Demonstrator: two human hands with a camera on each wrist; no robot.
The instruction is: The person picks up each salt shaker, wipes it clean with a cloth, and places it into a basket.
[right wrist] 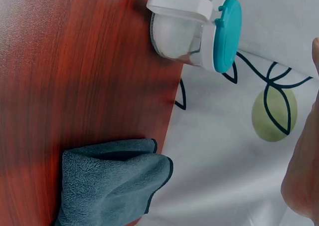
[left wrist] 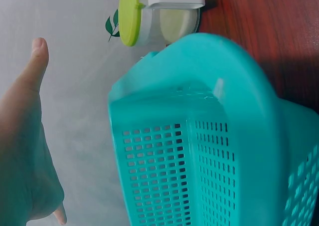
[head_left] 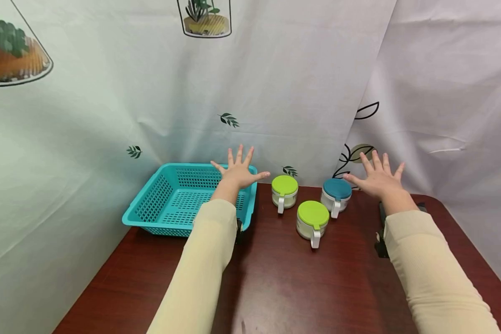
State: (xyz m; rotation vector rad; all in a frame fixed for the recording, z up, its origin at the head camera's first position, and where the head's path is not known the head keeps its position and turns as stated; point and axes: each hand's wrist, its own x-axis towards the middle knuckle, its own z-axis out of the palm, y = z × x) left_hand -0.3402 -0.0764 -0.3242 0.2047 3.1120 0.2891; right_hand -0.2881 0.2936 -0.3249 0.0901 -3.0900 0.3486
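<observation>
My left hand [head_left: 237,175] is held up with its fingers spread, over the right side of a turquoise plastic basket [head_left: 160,183]. In the left wrist view the basket's rim [left wrist: 234,81] fills the middle, with the hand at the left edge. My right hand [head_left: 380,180], also spread wide and holding nothing, is raised to the right of a jar with a blue lid [head_left: 337,189]. Two jars with lime-green lids stand between the hands, one farther back [head_left: 285,185] and one nearer [head_left: 313,214]. Each jar has a white handle.
A folded grey-blue cloth [right wrist: 107,181] lies on the reddish-brown wooden table [head_left: 275,287], beneath the right forearm. Behind the table hangs a pale curtain [head_left: 300,93] printed with leaves and plants, which also runs along both sides.
</observation>
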